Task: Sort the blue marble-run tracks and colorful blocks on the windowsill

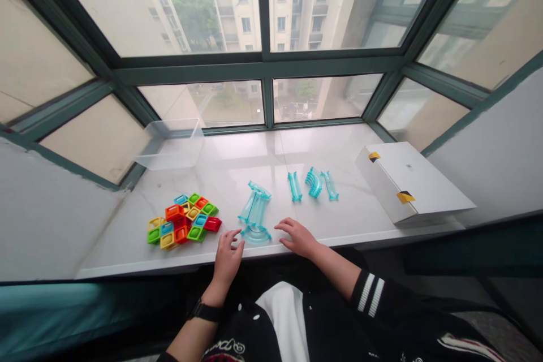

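Note:
My left hand (229, 255) rests at the sill's front edge, fingers apart and curved, holding nothing. Close by its fingertips lies a curved clear teal track piece (255, 234). Just behind that, several straight teal track pieces (253, 207) lie together in a loose pile. My right hand (298, 237) hovers or rests to the right of the curved piece, fingers spread and nothing in them. Farther back on the right are a straight teal piece (294, 186), a stack of curved teal pieces (314, 182) and another straight piece (330, 185).
Colourful plastic blocks (182, 223) are heaped on the left of the white sill (271, 150). A clear plastic bin (176, 150) stands behind them. At the right is a white box (418, 181) with yellow-black tabs. Framed windows enclose the back and sides.

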Demonstrator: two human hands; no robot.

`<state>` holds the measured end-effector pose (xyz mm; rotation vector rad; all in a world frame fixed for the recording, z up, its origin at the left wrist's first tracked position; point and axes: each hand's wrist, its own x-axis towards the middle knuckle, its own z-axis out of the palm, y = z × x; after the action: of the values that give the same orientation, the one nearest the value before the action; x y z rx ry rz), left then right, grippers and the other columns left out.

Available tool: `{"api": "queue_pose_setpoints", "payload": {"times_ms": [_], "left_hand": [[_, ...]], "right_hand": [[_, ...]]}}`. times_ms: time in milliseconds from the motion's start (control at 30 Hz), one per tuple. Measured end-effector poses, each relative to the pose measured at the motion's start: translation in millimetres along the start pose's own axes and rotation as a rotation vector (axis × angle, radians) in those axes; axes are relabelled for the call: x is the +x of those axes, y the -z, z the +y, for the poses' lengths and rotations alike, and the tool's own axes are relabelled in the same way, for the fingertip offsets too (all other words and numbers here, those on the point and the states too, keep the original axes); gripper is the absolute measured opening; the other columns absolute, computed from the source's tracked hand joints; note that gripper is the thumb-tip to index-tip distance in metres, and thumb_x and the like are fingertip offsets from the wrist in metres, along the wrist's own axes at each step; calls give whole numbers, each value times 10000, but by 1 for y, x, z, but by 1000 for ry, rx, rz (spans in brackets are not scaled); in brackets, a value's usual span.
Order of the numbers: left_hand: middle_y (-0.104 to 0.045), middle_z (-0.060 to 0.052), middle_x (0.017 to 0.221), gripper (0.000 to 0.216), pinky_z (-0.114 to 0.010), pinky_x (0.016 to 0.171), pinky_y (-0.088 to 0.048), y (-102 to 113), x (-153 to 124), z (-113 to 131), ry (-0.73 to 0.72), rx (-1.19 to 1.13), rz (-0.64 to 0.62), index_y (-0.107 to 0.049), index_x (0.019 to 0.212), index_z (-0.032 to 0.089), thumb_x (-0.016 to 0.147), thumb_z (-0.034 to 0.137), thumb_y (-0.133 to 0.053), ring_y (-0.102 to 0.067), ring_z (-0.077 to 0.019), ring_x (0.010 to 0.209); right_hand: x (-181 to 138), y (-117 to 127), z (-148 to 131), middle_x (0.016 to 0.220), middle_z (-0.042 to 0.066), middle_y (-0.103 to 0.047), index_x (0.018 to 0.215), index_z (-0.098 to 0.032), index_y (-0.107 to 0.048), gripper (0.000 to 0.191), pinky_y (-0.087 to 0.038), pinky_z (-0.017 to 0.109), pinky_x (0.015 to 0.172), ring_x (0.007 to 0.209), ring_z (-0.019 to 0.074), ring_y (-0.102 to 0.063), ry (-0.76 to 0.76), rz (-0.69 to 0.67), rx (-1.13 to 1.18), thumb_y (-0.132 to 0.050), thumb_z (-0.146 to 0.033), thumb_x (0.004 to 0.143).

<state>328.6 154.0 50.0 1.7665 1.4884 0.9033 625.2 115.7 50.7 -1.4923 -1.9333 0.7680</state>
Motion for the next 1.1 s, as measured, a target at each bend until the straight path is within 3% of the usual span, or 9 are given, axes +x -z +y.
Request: {"api": "queue_pose_setpoints", "payload": {"times_ms": [133, 300, 500, 700, 933, 1100], "left_hand": [[-612, -143, 1427, 474, -465, 951, -599, -5, 7, -9, -40, 53, -96, -640, 1346, 246, 892, 379, -641, -634, -315, 1249], [-710, -122, 1294, 514, -555, 1102, -498, -11, 12, -16, -25, 115, -150, -626, 1346, 232, 838, 299, -668, -638, -345, 1245], [-710, -91, 1117, 534, -512, 1029, -539, -12, 4, -17, -42, 113, -140, -655, 1335, 231, 802, 246, -655, -653, -302, 1059], [-676, -58, 1009, 497, -467, 1007, -550, -8, 2, -7, -57, 107, -245, -680, 1338, 260, 843, 292, -658, -658, -268, 1013], [-732, -99, 1146, 395, -457, 993, -553, -6, 3, 0, -50, 81, -299, -697, 1269, 229, 913, 381, -615, -687, -277, 1032], [-760, -108, 1162, 447, -437, 996, -539, -2, 4, 4, 35, 95, -310, -689, 1299, 210, 952, 461, -561, -707, -272, 997]], "right_hand": [[15, -25, -15, 1354, 103, -643, 1365, -283, -667, 569, -531, 423, 1066, 1247, 289, -633, -14, -56, -93, -807, -173, 825], [19, -42, -19, 1256, 95, -702, 1288, -265, -694, 475, -519, 409, 1035, 1175, 279, -635, -25, -74, -153, -754, -112, 843], [14, -45, -13, 1239, 87, -717, 1234, -248, -711, 442, -506, 387, 1032, 1158, 265, -634, -6, -42, -153, -695, -63, 833], [11, -43, -9, 1247, 78, -730, 1241, -253, -708, 464, -499, 403, 1058, 1166, 262, -644, 12, -33, -85, -709, -61, 819], [3, -36, -9, 1322, 99, -705, 1315, -237, -680, 533, -473, 444, 1137, 1260, 283, -627, 26, -8, 92, -752, -92, 807], [-1, -34, -4, 1407, 132, -632, 1487, -246, -551, 698, -528, 464, 1089, 1152, 257, -675, -34, -11, 213, -741, -142, 824]]}}
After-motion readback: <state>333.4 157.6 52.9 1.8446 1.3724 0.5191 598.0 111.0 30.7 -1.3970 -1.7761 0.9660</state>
